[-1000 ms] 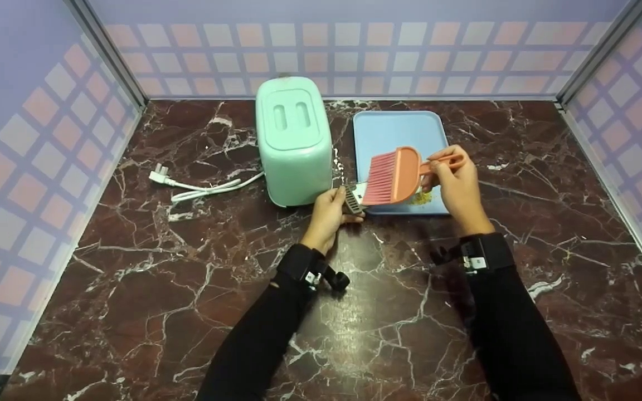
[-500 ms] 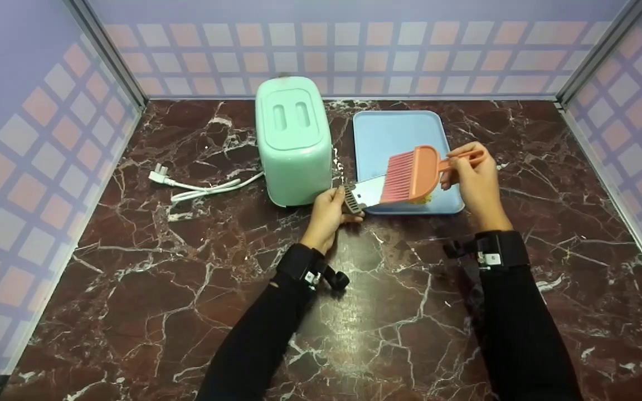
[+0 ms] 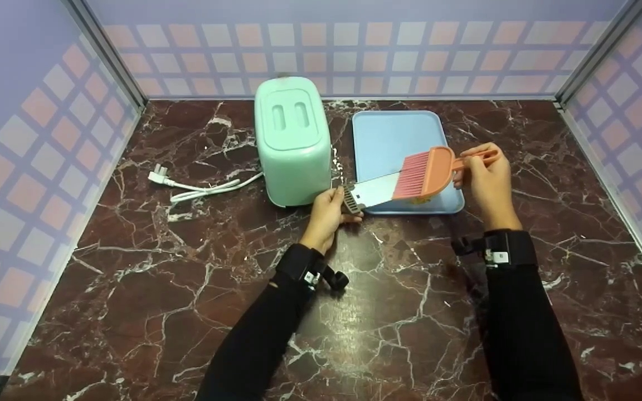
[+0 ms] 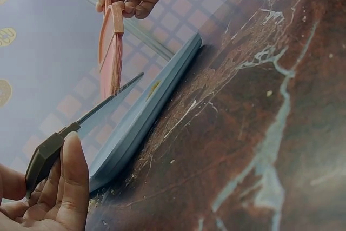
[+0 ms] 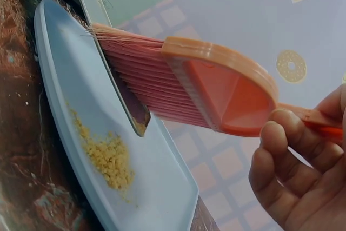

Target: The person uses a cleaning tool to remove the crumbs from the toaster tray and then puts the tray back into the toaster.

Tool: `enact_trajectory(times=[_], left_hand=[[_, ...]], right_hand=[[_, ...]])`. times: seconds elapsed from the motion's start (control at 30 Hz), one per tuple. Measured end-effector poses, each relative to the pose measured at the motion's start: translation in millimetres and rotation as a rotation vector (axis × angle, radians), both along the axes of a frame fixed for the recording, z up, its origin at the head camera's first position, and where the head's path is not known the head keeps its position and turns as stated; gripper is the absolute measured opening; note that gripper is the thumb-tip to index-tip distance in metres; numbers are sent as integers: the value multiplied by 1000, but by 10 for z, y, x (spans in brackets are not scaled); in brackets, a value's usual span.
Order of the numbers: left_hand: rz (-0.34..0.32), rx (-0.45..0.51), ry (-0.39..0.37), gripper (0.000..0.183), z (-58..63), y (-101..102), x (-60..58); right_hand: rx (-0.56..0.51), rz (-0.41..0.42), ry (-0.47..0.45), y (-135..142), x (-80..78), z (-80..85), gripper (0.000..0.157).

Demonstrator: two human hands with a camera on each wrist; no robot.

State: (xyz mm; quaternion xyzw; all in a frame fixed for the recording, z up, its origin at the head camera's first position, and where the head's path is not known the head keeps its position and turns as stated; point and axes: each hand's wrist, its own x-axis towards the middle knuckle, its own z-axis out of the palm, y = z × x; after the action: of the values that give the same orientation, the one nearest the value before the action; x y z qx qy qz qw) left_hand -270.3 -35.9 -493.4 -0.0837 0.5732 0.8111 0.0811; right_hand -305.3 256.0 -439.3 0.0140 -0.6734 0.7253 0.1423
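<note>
Under everything, a dark red, white-veined tabletop [image 3: 187,312]; on it, toward eleven o'clock, a mint-green toaster [image 3: 293,131] (white cord [image 3: 204,191] looped at its eight). Toward two, a rectangular pale-blue tray [image 3: 390,139]. With the right hand [image 3: 485,184], pinches by the handle an orange brush [image 3: 437,171] with pink bristles [image 3: 413,175], above the tray. With the left hand [image 3: 329,214], at the toaster's four, pinches the ribbed end of a flat silvery metal plate [image 3: 377,190], touching those bristles. Near the tray's six, yellow crumbs [image 5: 111,163].
</note>
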Motion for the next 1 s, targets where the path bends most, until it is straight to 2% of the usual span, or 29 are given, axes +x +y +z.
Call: enact_trajectory(times=[0.3, 0.67, 0.77, 1.0], left_hand=[[-4, -18, 20, 29, -5, -8, 5], [8, -20, 1, 30, 3, -10, -2], [3, -23, 0, 30, 8, -13, -1], [0, -19, -11, 31, 14, -15, -9]], right_hand=[[7, -69, -77, 80, -25, 14, 12], [9, -156, -104, 103, -22, 37, 13], [43, -172, -94, 117, -22, 43, 13], [199, -221, -71, 168, -24, 57, 14]])
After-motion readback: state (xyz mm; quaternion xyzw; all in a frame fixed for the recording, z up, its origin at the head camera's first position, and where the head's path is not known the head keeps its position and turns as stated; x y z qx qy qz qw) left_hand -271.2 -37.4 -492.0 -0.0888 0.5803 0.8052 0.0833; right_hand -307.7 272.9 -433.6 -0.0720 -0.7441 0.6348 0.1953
